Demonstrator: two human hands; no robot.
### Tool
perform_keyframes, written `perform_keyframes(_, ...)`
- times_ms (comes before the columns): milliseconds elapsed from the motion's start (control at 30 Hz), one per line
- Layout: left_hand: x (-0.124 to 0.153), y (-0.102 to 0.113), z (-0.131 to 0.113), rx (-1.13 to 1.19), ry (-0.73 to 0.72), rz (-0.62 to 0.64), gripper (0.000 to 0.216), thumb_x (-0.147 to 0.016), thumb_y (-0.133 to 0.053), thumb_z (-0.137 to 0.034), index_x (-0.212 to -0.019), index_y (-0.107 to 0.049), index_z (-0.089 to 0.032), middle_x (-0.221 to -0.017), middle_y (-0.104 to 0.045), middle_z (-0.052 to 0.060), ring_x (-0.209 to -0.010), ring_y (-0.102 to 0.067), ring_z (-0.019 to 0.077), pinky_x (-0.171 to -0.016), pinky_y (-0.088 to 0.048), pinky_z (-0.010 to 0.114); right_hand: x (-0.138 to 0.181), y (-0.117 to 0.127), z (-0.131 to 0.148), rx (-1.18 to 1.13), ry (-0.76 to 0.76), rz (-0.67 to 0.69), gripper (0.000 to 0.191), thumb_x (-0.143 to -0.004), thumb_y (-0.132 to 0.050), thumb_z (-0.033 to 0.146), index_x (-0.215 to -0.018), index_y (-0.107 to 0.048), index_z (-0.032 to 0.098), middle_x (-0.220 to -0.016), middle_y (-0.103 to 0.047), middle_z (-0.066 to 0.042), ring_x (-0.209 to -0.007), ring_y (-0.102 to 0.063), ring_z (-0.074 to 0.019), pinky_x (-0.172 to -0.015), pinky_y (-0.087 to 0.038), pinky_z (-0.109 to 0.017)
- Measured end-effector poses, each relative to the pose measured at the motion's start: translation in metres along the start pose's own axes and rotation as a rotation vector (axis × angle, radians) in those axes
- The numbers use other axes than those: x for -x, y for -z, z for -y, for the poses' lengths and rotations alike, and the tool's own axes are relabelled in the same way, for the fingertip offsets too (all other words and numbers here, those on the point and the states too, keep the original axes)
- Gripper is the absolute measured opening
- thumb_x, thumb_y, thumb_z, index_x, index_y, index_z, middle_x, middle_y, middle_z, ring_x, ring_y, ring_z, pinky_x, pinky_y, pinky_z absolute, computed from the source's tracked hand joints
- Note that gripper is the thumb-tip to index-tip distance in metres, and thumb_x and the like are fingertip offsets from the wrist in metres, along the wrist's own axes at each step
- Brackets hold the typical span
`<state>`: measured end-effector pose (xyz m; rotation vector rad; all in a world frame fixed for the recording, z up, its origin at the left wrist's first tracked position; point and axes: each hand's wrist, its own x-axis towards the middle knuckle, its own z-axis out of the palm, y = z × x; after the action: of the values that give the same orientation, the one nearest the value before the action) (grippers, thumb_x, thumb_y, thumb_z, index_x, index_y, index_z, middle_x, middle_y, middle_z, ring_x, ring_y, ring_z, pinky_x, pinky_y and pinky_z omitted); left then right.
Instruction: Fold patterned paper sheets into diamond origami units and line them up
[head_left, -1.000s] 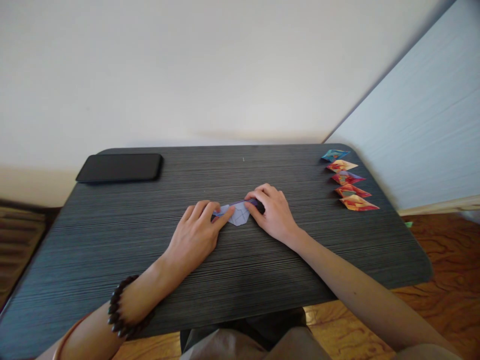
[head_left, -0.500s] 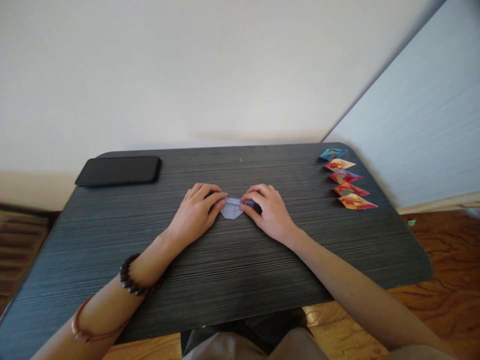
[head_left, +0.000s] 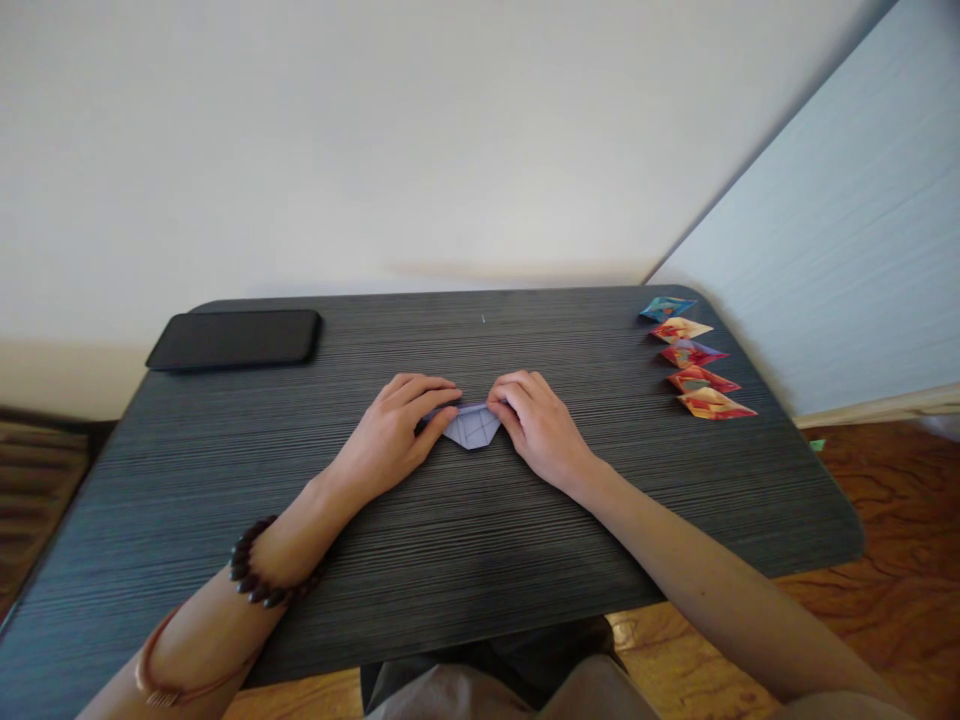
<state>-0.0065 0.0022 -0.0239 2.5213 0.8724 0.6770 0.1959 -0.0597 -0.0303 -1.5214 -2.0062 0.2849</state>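
A small pale-lilac piece of folded paper lies just over the middle of the dark table, its lower part tapering toward me and crossed by crease lines. My left hand pinches its left end between thumb and fingers. At the right end, the thumb and fingers of my right hand close on the paper's upper edge. Both ends of the sheet are partly hidden under the fingertips.
Several colourful folded-paper boats stand in a column along the right side of the dark wood-grain table. A black phone-like slab lies at the back left. A wall rises behind the table.
My right hand has shifted slightly right along the paper's edge, and more of the creased sheet now shows between the hands. Both hands still grip it.
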Motion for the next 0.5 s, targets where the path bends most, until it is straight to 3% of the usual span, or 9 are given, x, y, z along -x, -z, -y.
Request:
perform_keyframes(233,0.003,0.0,-0.013,0.268,0.232,0.057,0.033,-0.089,-0.051,-0.034,-0.118,-0.059,-0.019,-0.111,-0.068,0.005,-0.098,-0.064,0.0182,-0.089,-0.049,0.032,0.001,-0.002,0.008,-0.01,0.135,-0.11,0.013,-0.094,-0.043,0.021,-0.094,-0.055,0.019,-0.114,-0.055,-0.01,-0.109,-0.049,-0.0204,-0.095,-0.042,-0.039)
perform_keyframes(500,-0.001,0.005,-0.008,0.541,0.377,0.048,0.043,-0.079,-0.064,-0.034,-0.118,-0.055,-0.018,-0.096,-0.07,0.004,-0.091,-0.066,0.0177,-0.088,-0.051,0.033,0.001,0.0,0.006,-0.269,0.061,-0.006,0.007,-0.09,-0.047,0.021,-0.097,-0.049,0.022,-0.109,-0.057,-0.008,-0.103,-0.054,-0.0182,-0.09,-0.045,-0.036)
